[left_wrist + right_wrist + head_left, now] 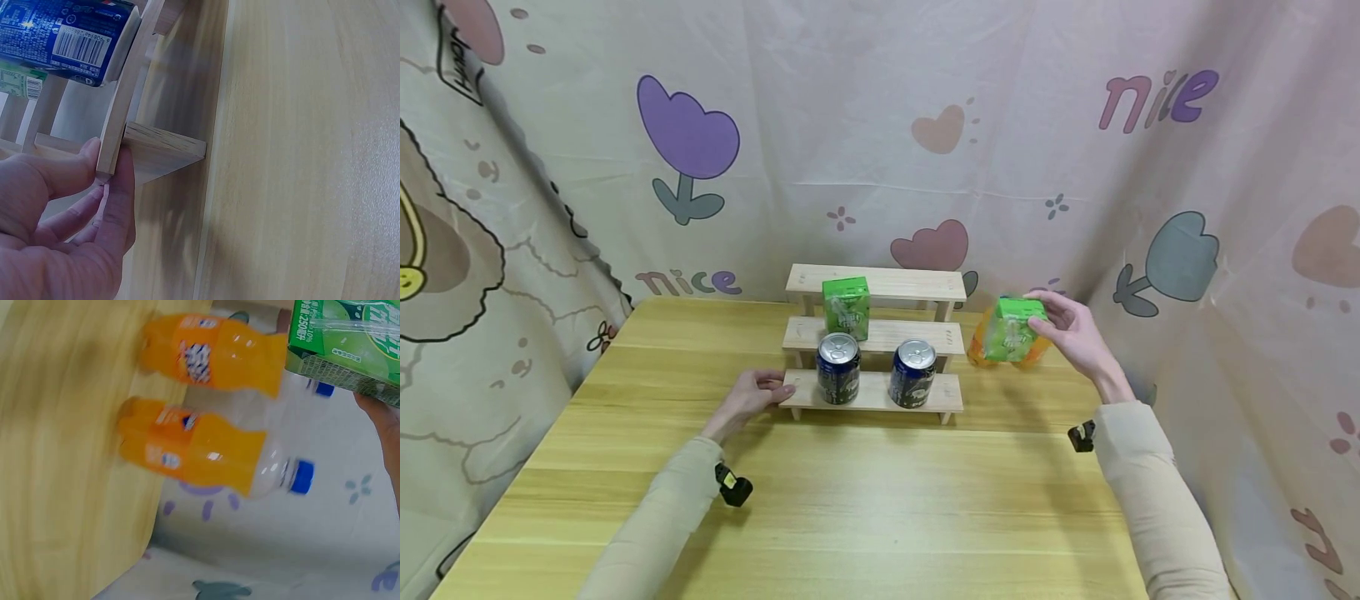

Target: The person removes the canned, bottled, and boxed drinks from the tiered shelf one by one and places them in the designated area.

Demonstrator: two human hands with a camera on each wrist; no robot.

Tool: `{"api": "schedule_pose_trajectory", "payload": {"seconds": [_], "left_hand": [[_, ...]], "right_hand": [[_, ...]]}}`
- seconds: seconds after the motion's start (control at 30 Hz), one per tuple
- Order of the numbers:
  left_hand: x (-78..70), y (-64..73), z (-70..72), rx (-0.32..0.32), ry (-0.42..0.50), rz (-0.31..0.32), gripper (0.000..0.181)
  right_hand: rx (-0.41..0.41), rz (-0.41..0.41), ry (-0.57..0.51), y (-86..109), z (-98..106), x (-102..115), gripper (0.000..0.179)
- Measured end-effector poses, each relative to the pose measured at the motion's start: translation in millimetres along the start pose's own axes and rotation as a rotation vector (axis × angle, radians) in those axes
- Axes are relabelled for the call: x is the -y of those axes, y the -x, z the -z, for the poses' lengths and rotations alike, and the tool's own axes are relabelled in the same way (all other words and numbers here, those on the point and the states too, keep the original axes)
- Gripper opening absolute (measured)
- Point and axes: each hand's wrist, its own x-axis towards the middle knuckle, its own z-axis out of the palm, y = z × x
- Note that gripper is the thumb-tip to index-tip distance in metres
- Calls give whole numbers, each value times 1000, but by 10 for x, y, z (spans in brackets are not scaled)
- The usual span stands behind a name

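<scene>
A three-step wooden display rack (910, 285) stands at the back of the table. My left hand (751, 403) pinches the left end of its lowest step, thumb on top and fingers below, as the left wrist view also shows. Two dark blue drink cans (838, 377) stand upright on that step, spaced apart. A green juice carton (846, 310) is upright on the middle step, toward the left. To the right of the rack, my right hand (1078, 340) grips a second green juice carton (347, 347), held up in front of two orange soda bottles (194, 447).
The blue-capped bottles stand upright on the wooden table (880, 508), right of the rack, partly hidden by the held carton in the head view. A printed curtain (835, 100) hangs close behind the table and along both sides.
</scene>
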Motion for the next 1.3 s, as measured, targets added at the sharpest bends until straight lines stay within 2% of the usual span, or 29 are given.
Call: {"api": "schedule_pose_trajectory", "payload": {"seconds": [0.17, 0.37, 0.73, 0.87, 1.03, 1.3], "left_hand": [[3, -2, 1, -1, 4, 7, 57], [1, 4, 8, 0, 4, 9, 56], [-3, 24, -4, 0, 19, -13, 57], [7, 13, -10, -7, 21, -11, 56], [5, 18, -9, -4, 28, -17, 56], [2, 23, -7, -2, 24, -24, 56]], "right_hand": [[-4, -42, 36, 128, 130, -85, 35], [-11, -152, 146, 238, 257, -223, 46], [8, -275, 239, 343, 369, -455, 55], [14, -301, 279, 360, 388, -515, 55], [22, -336, 276, 373, 403, -584, 56], [31, -342, 276, 398, 419, -675, 55]]}}
